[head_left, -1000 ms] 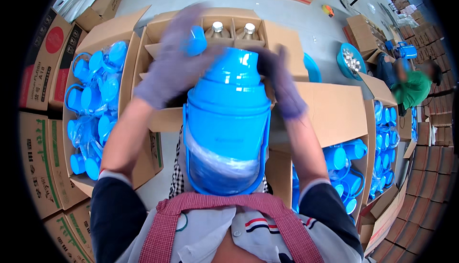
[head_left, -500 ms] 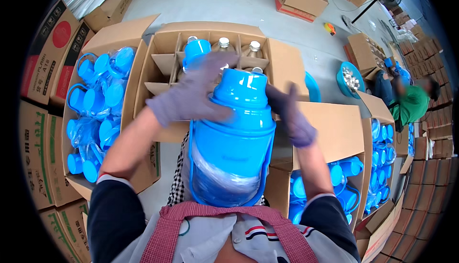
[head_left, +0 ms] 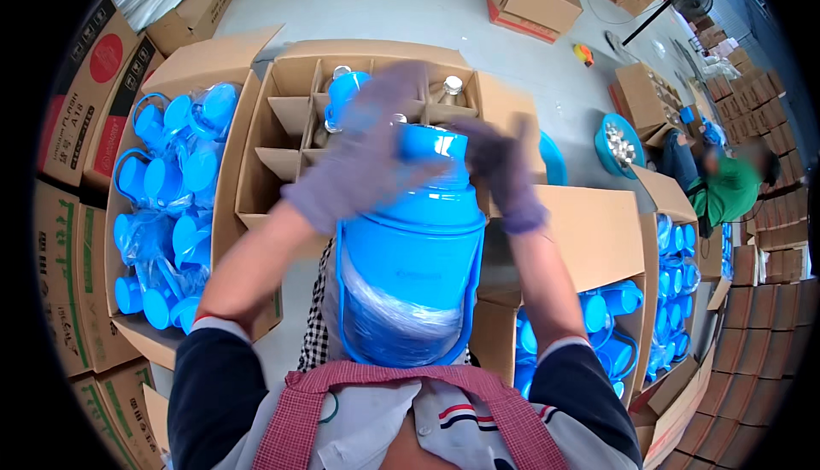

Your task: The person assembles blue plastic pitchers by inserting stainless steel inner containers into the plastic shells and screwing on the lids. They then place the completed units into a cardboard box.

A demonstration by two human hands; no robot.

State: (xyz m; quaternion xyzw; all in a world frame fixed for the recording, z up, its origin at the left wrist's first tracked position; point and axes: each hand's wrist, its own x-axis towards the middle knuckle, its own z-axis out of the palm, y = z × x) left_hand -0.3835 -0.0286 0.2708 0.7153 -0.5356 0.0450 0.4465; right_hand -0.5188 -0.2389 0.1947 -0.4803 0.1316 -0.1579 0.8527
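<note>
- Under the gloved fingers of both hands stands a big blue plastic thermos flask (head_left: 410, 256), upright against the person's chest, its lower body wrapped in clear film.
- Left hand (head_left: 363, 167), in a grey-purple glove, lies over the top of the flask; its fingers (head_left: 389, 99) are spread and curled across the blue cap (head_left: 431, 141), blurred by motion.
- Right hand (head_left: 504, 171), gloved the same, grips the cap and neck from the other side, its fingers bent round the rim.
- Whether the cap is seated or loose I cannot tell.
- Beyond the fingertips sits an open divided carton (head_left: 282, 128), with cardboard partitions; some cells hold glass flask liners with silver necks (head_left: 451, 87) and one holds a blue piece (head_left: 343, 94).
- Left of the left hand, an open box (head_left: 184, 69) is packed with blue handled cups in clear bags (head_left: 171, 180).
- Right of the right hand, below its wrist, further boxes hold blue flask parts (head_left: 615, 299).
- Far past the right fingers, another person in a green top (head_left: 726, 192) is bent over near a blue basin (head_left: 611, 150) on the grey floor (head_left: 384, 0).
</note>
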